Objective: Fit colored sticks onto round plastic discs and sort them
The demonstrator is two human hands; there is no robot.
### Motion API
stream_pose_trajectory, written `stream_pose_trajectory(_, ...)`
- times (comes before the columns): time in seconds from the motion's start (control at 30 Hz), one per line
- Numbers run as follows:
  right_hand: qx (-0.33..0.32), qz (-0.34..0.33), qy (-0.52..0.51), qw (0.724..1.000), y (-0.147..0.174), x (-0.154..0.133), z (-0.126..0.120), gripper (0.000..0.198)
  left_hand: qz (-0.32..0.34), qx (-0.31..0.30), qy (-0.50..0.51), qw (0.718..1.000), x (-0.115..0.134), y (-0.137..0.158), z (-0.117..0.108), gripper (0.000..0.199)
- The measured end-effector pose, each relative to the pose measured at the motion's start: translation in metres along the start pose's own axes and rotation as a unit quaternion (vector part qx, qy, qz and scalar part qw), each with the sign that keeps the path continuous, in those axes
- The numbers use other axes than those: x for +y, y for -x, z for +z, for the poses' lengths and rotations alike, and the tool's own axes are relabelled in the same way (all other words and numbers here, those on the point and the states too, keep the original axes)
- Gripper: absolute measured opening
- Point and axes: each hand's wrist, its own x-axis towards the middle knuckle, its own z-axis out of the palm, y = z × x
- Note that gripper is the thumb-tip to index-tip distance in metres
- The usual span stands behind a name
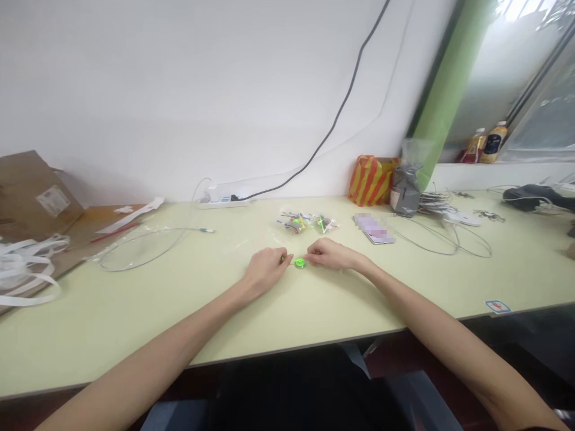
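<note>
Between the two grips: bright-green disc (300,263) on tabletop (135,305).
Left hand (267,269) and right hand (331,254) have fingertips drawn together; contents cannot be told. Disc lies nearer right fingertips; no long axis discernible.

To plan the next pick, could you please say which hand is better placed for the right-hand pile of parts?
Probably the right hand: it is in front of that pile, while the left hand is farther away, across the green piece.
</note>
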Motion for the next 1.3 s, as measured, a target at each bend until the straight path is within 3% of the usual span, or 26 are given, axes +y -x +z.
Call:
stream_pose_trajectory(0.27, 0.129, -0.031, -0.035, 0.991, -0.006, 0.006, -0.007, 0.047, 0.007, 0.035, -0.005, 0.999, 0.001, -0.004, -0.015, 0.040)
stream_pose_trajectory(0.37, 0.189, -0.021, 0.017, 0.982, -0.009, 0.011, -0.004, 0.037, 0.012, 0.024, 0.000, 1.000, -0.001, -0.005, -0.014, 0.033)
stream_pose_trajectory(0.5, 0.196, -0.042, 0.112, 0.973, -0.013, 0.019, 0.001, 0.035, 0.038, -0.021, -0.019, 0.999, -0.004, -0.006, -0.011, 0.030)
stream_pose_trajectory(0.63, 0.223, -0.060, 0.150, 0.961, -0.012, 0.026, -0.008, 0.024, 0.056, -0.029, -0.029, 0.998, -0.004, -0.006, -0.009, 0.036)
stream_pose_trajectory(0.93, 0.146, -0.003, 0.150, 0.978, -0.001, 0.053, -0.047, 0.010, 0.055, 0.017, -0.057, 0.997, -0.008, -0.008, -0.005, 0.035)
stream_pose_trajectory(1.13, 0.105, 0.015, 0.114, 0.988, 0.005, 0.048, -0.049, 0.009, 0.118, 0.038, -0.135, 0.983, -0.010, -0.009, -0.007, 0.034)
stream_pose_trajectory(1.3, 0.100, 0.005, 0.121, 0.988, 0.000, 0.050, -0.044, 0.009, 0.132, 0.024, -0.126, 0.983, -0.009, -0.012, -0.004, 0.031)
